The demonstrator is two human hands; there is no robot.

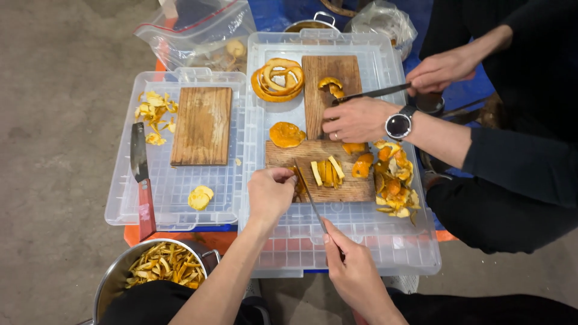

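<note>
My left hand (271, 191) presses orange peel down on the near wooden cutting board (355, 189), fingers bunched at the board's left end. My right hand (355, 277) grips the handle of a knife (310, 195) whose blade reaches up to the peel beside my left fingers. Cut peel strips (327, 170) lie on the board just right of the blade. The board rests on a clear plastic lid (361, 241).
Across from me another person's hands (361, 119) hold peel and a knife (376, 92) on a second board (316, 108). A peel pile (394, 183), curled peels (278, 79), an empty board (202, 125), a red-handled cleaver (140, 174) and a pot of strips (162, 265) lie around.
</note>
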